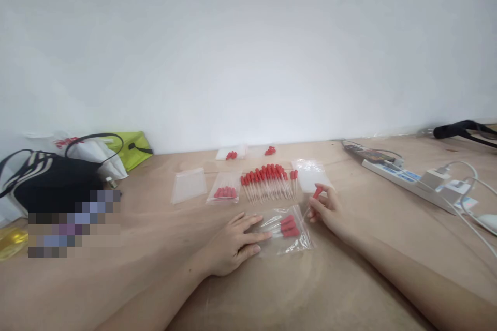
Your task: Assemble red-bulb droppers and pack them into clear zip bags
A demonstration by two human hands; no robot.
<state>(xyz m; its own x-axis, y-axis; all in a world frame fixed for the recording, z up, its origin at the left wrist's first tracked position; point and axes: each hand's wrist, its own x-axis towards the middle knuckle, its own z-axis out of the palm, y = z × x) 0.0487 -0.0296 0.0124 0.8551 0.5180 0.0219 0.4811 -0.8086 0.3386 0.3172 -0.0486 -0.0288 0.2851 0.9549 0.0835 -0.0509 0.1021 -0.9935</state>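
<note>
My left hand [236, 245] lies flat with fingers spread on the closed end of a clear zip bag [306, 240]. Inside that bag are several droppers [289, 226] with red rubber bulbs, their bulbs toward the bag's right end. At that right end my right hand [326, 209] pinches one dropper [318, 192] by its red bulb, its clear tube pointing down toward the bag. Behind the bag, a row of loose droppers [267, 181] lies side by side, bulbs away from me. One separate dropper [294, 176] lies just right of the row.
Left of the row is a filled bag [223, 186], then a flat bag [189, 185]. Another bag [310, 173] lies behind my right hand. Red bulbs [231, 155] sit near the wall. A power strip [404, 181] with cables is at right, a black bag [58, 181] at left.
</note>
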